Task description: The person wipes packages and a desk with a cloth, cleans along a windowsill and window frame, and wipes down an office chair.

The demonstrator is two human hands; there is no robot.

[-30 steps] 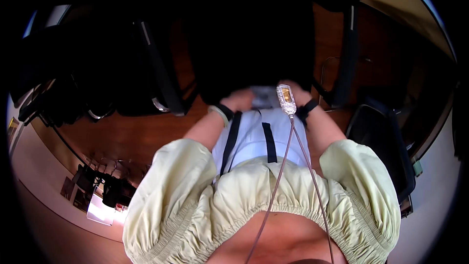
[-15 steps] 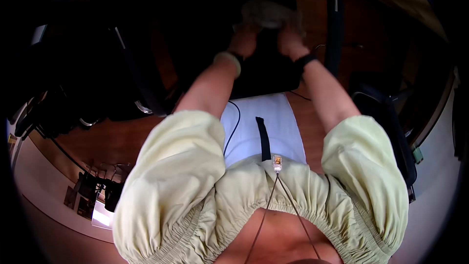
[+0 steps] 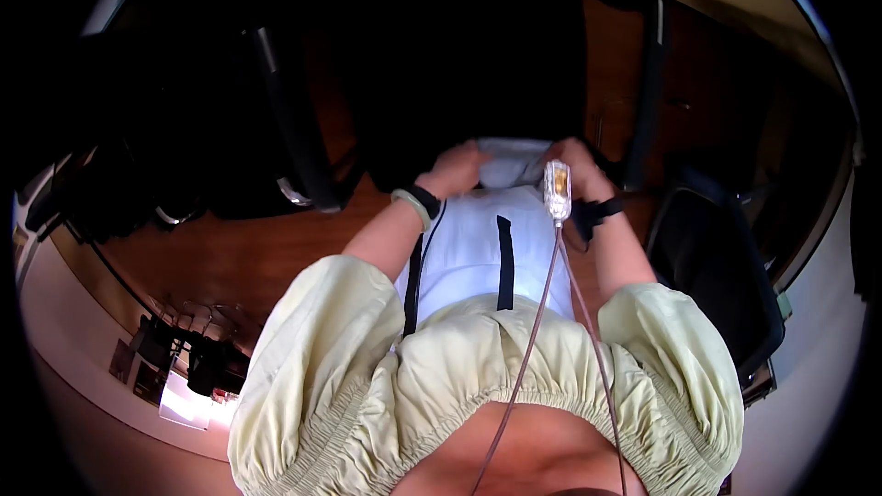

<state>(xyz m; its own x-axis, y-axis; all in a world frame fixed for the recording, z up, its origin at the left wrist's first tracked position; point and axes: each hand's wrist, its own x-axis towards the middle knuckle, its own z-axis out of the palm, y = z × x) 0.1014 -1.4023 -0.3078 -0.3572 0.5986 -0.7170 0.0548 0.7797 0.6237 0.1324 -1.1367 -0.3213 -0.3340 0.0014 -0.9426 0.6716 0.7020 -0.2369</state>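
Note:
A light grey-blue piece of cloth [image 3: 513,163] stretches between my two hands, just beyond the white clothing [image 3: 459,253] on my lap. My left hand [image 3: 455,171] grips its left end with curled fingers; a black band and a pale bangle circle that wrist. On the other end, my right hand [image 3: 574,163] is closed too, slightly blurred and partly behind the hanging pendant [image 3: 557,191]. What kind of cloth it is, I cannot tell. A black strap [image 3: 505,262] hangs from my waist over the white clothing.
Beyond the cloth lies a very dark surface [image 3: 469,64] whose details are lost in shadow. A black chair [image 3: 712,266] stands on the right, and dark chair-like shapes with a metal part [image 3: 294,191] are on the left. Reddish-brown floor [image 3: 211,253] shows between them.
Both hands have come back from far over the dark surface to near my lap, bringing the cloth with them. My elbows are more bent, and the pendant has swung forward.

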